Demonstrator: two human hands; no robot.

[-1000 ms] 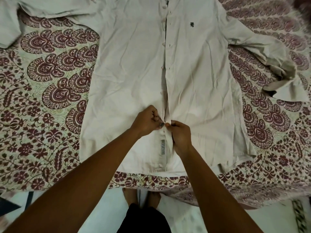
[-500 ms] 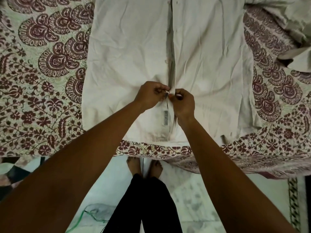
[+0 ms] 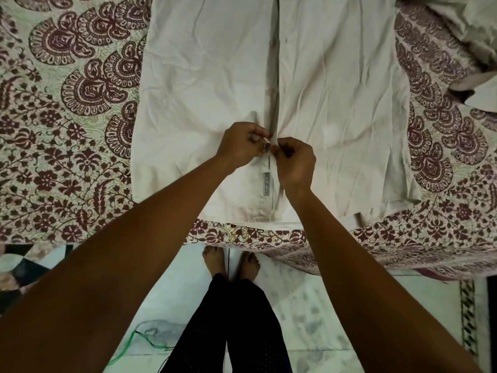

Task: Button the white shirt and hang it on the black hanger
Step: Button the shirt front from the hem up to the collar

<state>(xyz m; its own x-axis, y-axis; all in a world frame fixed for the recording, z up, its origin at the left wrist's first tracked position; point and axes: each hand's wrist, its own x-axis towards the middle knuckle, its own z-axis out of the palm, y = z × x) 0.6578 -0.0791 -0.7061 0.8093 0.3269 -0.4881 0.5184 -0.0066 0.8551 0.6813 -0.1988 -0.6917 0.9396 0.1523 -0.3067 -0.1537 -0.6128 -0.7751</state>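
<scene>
The white shirt (image 3: 204,84) lies flat, front up, on the patterned bedspread (image 3: 61,130), its hem at the near edge of the bed; my left hand (image 3: 242,146) and right hand (image 3: 294,164) meet at the centre placket low on the shirt, each pinching one edge of the cloth just above the small grey label (image 3: 266,184). Bare bedspread lies open to the left; a sleeve (image 3: 462,30) is bunched far right; my bare feet (image 3: 231,262) stand on the pale floor (image 3: 309,300).
</scene>
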